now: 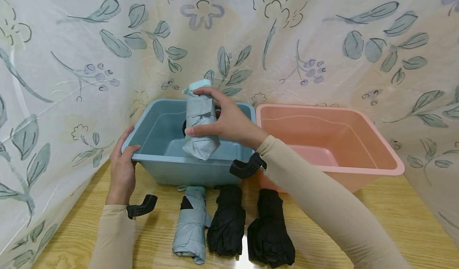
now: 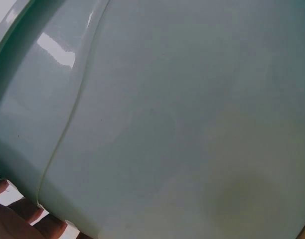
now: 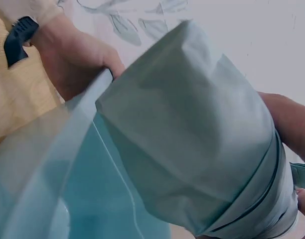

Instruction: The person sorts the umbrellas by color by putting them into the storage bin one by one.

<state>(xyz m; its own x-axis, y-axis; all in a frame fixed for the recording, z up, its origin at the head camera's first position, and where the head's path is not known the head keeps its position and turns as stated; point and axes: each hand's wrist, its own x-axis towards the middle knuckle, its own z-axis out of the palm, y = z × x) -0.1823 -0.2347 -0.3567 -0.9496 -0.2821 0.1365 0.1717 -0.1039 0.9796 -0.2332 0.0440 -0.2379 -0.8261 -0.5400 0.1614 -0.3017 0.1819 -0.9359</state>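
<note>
Here, a person in beige sleeves has both hands at work above a wood-grain tabletop. The right hand holds a pale blue folded umbrella between thumb and fingers, its mint-coloured end upward. The umbrella is over the blue bin; something black, mostly hidden, shows behind it. The left hand grips that bin's rim at its left end, thumb over the edge. Just beside, to the right, stands a pink bin. In front of the bins, three more folded umbrellas lie in a row: from left to right, a second pale blue umbrella, a black umbrella and another black umbrella. Behind everything hangs a pale sheet printed with leaves and flowers. Each wrist wears a black bracket.
</note>
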